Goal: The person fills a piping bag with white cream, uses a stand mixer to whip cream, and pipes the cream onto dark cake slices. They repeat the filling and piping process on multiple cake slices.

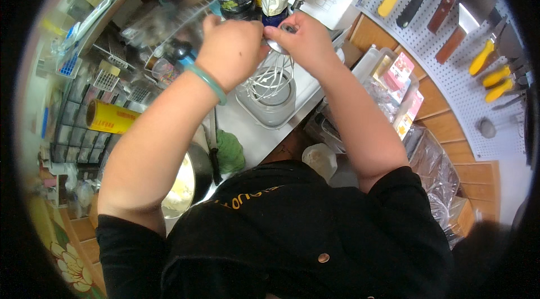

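Note:
A wire whisk attachment of a stand mixer (270, 81) hangs from my right hand (310, 43), which grips its metal hub. White cream-like residue coats its wires. Close against the hub's left side is my left hand (232, 48), with a pale green bangle on the wrist; its fingertips are hidden, so their hold is unclear. Below the wires lies the mixer's base (280, 111), with a round bowl seat. Just beyond my right hand, the mixer's drive shaft (298, 0) points down from the head, bare of any attachment.
By my left forearm, a metal bowl (202, 168) holds a pale creamy mass. A green cloth (230, 151) and a long knife (214, 147) lie beside it. A yellow film roll (112, 116) is further left. Spatulas (447, 1) hang on a pegboard (426, 37) at right.

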A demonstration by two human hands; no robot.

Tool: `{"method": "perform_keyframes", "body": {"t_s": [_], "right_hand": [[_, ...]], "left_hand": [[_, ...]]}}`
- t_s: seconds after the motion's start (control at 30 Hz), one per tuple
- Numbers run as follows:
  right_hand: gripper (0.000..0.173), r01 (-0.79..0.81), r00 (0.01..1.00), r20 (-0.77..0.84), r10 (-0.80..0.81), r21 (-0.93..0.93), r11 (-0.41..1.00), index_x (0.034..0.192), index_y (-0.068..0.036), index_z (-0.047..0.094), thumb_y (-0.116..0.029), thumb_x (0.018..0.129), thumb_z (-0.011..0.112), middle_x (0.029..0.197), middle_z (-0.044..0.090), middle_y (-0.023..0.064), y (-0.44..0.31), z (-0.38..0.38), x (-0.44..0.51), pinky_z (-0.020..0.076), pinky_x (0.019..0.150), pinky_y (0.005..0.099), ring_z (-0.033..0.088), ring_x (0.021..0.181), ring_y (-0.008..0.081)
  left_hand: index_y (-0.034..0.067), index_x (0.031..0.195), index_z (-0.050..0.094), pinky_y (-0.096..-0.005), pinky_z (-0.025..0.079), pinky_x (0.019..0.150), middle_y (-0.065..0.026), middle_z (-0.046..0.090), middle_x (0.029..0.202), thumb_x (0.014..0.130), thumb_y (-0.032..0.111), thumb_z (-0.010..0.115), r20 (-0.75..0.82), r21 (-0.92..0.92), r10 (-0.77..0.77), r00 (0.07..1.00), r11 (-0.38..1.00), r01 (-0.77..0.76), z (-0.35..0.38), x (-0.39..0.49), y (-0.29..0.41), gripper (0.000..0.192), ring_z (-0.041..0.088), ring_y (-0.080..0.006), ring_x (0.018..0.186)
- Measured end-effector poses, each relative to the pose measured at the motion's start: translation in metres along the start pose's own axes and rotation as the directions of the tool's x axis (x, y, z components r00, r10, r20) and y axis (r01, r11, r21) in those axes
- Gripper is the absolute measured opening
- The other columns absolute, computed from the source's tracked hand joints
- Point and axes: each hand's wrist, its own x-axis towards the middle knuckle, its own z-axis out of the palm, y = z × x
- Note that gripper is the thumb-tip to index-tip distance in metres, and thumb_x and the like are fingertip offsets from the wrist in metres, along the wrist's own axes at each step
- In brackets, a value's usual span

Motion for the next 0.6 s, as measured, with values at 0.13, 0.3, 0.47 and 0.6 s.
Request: {"method": "perform_keyframes", "body": {"t_s": [0.13,0.3,0.47,0.6], "right_hand": [[0.031,-0.035,0.977,0.205,-0.057,0.419,0.907,0.108,-0.002,0.060,-0.021,0.087,0.072,0.086,0.065,0.0004,0.012,-0.018,0.012,0.0419,0.061,0.0197,0.057,0.075,0.0063],[0.027,-0.041,0.950,0.297,-0.094,0.418,0.908,0.107,-0.003,0.062,-0.019,0.087,0.072,0.083,0.065,-0.0017,0.011,-0.041,0.019,0.0331,0.053,0.0186,0.051,0.068,0.0020],[0.023,-0.033,0.930,0.337,-0.147,0.474,0.880,0.107,-0.002,0.063,-0.017,0.090,0.069,0.084,0.065,-0.0016,0.004,-0.043,0.024,0.0408,0.060,0.0182,0.055,0.072,0.0026],[0.021,-0.040,0.937,0.333,-0.107,0.406,0.913,0.108,-0.001,0.063,-0.015,0.091,0.066,0.086,0.066,-0.0011,0.001,-0.043,0.024,0.0442,0.066,0.0187,0.057,0.075,0.0031]], "left_hand": [[0.010,0.083,0.069,-0.0498,0.036,0.087,-0.0093,0.069,0.079,0.082,0.029,0.066,-0.018,-0.066,-0.012,1.000,0.998,0.011,-0.007,0.014,-0.002,0.019,0.067,-0.0292,0.080],[0.010,0.086,0.071,-0.0488,0.038,0.084,-0.0096,0.070,0.081,0.083,0.031,0.066,0.063,-0.050,-0.035,0.997,0.998,0.038,-0.017,0.030,0.001,0.022,0.067,-0.0291,0.083],[0.010,0.091,0.073,-0.0477,0.041,0.082,-0.0108,0.071,0.083,0.083,0.034,0.066,0.134,-0.098,-0.075,0.988,0.991,0.089,-0.027,0.034,0.003,0.026,0.067,-0.0298,0.086],[0.009,0.089,0.073,-0.0483,0.043,0.081,-0.0111,0.071,0.084,0.083,0.036,0.065,0.168,-0.050,-0.096,0.981,0.993,0.106,-0.033,0.033,0.008,0.029,0.068,-0.0301,0.087]]}}
